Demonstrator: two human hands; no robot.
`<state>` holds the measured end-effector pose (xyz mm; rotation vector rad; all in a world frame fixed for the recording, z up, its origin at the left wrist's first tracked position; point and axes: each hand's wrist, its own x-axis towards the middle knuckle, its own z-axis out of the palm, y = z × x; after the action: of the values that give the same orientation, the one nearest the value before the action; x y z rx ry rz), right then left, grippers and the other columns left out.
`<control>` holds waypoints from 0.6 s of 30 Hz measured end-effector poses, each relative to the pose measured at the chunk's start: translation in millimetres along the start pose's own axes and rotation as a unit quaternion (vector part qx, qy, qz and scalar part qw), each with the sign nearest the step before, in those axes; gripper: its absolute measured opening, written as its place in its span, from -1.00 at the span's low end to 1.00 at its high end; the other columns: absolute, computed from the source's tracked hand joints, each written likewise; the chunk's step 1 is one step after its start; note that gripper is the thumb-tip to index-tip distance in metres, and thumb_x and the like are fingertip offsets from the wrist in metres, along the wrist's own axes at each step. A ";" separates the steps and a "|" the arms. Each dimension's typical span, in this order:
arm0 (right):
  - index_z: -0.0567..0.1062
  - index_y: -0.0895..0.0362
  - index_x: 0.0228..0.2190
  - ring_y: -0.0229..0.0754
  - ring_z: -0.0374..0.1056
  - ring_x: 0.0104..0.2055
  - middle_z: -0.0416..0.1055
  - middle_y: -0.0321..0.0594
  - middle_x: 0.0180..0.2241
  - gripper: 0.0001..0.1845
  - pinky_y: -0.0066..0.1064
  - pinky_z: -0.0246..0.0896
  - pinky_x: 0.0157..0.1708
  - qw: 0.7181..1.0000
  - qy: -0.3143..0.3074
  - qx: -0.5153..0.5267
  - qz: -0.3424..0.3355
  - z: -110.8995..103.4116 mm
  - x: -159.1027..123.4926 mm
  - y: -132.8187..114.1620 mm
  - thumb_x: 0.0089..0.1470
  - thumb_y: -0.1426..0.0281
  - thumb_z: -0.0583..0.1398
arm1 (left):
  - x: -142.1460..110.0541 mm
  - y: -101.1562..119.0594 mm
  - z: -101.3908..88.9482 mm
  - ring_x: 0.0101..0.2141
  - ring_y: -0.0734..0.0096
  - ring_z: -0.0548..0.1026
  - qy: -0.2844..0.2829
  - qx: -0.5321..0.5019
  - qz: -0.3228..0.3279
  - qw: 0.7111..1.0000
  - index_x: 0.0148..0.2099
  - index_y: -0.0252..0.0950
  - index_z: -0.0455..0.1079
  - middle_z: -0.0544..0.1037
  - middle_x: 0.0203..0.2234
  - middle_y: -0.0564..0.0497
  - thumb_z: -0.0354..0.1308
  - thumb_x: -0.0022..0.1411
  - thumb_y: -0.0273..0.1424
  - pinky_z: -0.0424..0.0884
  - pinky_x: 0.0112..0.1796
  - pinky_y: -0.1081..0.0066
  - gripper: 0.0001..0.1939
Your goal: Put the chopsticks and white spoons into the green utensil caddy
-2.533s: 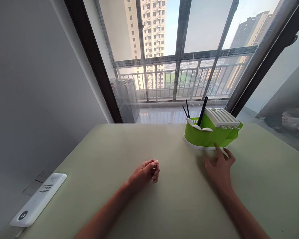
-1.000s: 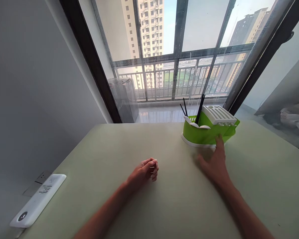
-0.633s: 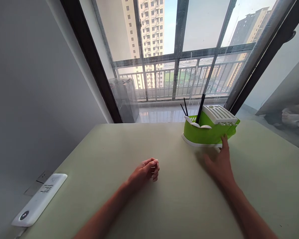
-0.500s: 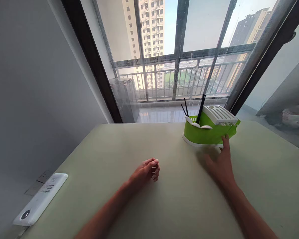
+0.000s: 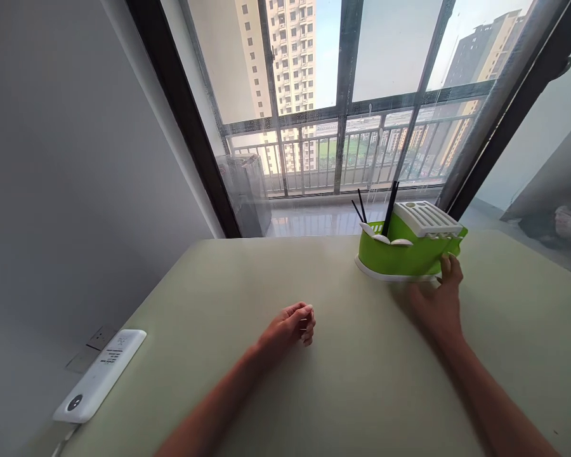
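My left hand rests on the table left of centre. Its fingers curl in toward the thumb, and nothing shows in them. Toward the far right stands a bright green cutlery holder with a white base. Its raised right part has a white slotted top, and thin black sticks rise from its left part. White rounded pieces line the near rim. My right hand is at the holder's near right corner, its thumb and fingers apart. Whether the fingertips touch the green wall I cannot tell.
A long white device with a dark round knob and a cable lies along the table's left edge, by the grey wall. Behind the table is a dark-framed window onto a balcony. A wall socket sits behind the device.
My right hand has shifted slightly right along the holder's near side. The whole view has moved a little; the holder stays in place and my left hand keeps its curled pose.
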<state>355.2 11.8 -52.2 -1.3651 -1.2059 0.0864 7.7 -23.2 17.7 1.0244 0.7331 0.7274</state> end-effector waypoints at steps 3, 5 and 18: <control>-0.01 0.01 0.37 0.28 0.01 0.38 0.06 0.00 0.35 0.01 0.25 0.06 0.22 1.000 0.014 -0.021 -0.003 0.5 -0.3 4.5 -0.04 0.27 0.28 | -0.8 1.6 0.9 -0.55 0.55 0.21 0.001 0.005 0.001 1.000 -0.34 -0.30 0.31 0.28 -0.50 0.11 0.16 0.36 -0.15 0.23 -0.46 0.42 -0.67; 0.07 0.03 0.33 0.29 0.08 0.31 0.16 0.02 0.28 -0.03 0.22 0.11 0.18 0.999 0.031 -0.040 -0.002 0.1 -2.3 2.2 -0.08 0.28 0.28 | -0.7 2.2 1.0 -0.55 0.55 0.21 0.001 0.007 0.000 1.000 -0.33 -0.30 0.31 0.27 -0.50 0.11 0.15 0.36 -0.15 0.23 -0.46 0.42 -0.67; 0.32 0.12 0.00 -0.02 0.24 -0.13 0.27 -0.12 -0.11 -0.48 -0.11 0.21 -0.09 0.998 0.006 -0.061 0.005 11.6 -26.7 -52.0 0.00 0.25 0.23 | -0.7 5.1 3.4 -0.56 0.55 0.21 0.013 0.005 -0.011 1.000 -0.34 -0.30 0.31 0.29 -0.51 0.11 0.17 0.35 -0.17 0.22 -0.46 0.43 -0.68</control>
<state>305.5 -13.4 -31.3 -1.4765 -1.2102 0.0121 9.1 -23.6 23.7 1.0159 0.7699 0.7196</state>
